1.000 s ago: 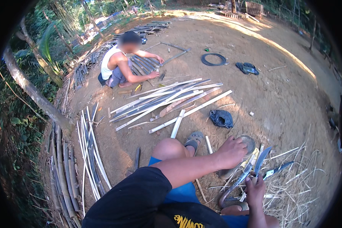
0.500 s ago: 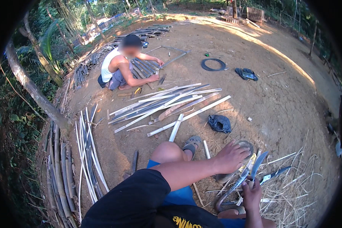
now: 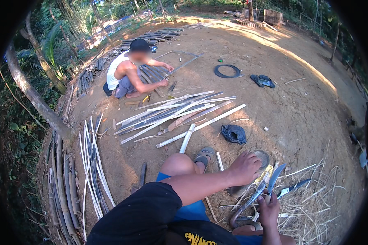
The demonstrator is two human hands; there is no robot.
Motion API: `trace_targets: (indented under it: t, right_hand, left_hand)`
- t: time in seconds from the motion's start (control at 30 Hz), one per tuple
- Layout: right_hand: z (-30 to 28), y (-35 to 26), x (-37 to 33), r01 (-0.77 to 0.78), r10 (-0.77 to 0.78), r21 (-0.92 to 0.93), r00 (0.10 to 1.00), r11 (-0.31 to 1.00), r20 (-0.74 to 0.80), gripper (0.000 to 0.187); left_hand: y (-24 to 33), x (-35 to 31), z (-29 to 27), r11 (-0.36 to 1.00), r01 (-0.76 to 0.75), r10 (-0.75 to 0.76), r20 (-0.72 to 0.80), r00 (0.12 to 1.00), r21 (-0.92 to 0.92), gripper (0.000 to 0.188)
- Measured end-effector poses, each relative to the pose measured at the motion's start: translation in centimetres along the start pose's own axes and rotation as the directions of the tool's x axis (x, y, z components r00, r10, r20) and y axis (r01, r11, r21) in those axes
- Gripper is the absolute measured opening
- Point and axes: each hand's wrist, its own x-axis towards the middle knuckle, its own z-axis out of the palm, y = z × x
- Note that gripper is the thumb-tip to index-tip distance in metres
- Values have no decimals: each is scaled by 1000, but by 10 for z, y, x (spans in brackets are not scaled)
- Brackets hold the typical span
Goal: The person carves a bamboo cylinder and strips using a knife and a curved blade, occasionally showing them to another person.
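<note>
My right hand [image 3: 269, 209] is closed round the handle of a knife, its broad curved blade [image 3: 276, 176] pointing up and away from me. Across my body reaches my left arm. My left hand [image 3: 245, 168] is beside the rim of a round grey bowl-like container [image 3: 262, 157], fingers loosely bent and apparently holding nothing. Next to the knife is a long curved tool [image 3: 242, 210], partly hidden. A dark-bladed tool with a pale handle [image 3: 291, 190] lies just right of the knife. Beneath the left hand, a brownish cylinder [image 3: 238, 191] is partly covered.
Split bamboo strips [image 3: 180, 112] lie piled ahead, with more strips [image 3: 95, 163] and poles [image 3: 61, 183] at left. Shavings [image 3: 310, 208] litter the right side. A black bag [image 3: 234, 134], coiled wire [image 3: 227, 71] and sandals [image 3: 262, 80] lie farther off. A co-worker [image 3: 129, 71] squats beyond the pile.
My left hand has drawn back slightly from the container's rim, uncovering more of its opening, and its fingers are more bent. The right hand keeps its hold on the knife.
</note>
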Motion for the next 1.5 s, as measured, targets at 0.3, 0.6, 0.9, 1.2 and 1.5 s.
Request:
trace_targets:
  t: [0.3,0.6,0.9,1.2,1.5]
  right_hand:
    - [0,9,1,-11,11,-18,1000,1000,-1,38]
    - [3,2,-2,-50,50,2,999,999,17,36]
    - [5,7,-3,-29,29,14,1000,999,4,36]
    - [3,1,-5,-30,30,30,999,999,17,38]
    - [3,4,-5,-29,29,2,999,1000,16,39]
  left_hand:
    - [2,0,-3,999,-11,9,24,1000,51,46]
    - [0,3,1,991,129,-121,194,974,-31,55]
    - [-5,3,7,963,135,-129,40,991,-235,61]
    - [0,4,-4,935,177,-181,17,983,-308,50]
    - [-3,4,-3,986,52,-52,8,999,-157,46]
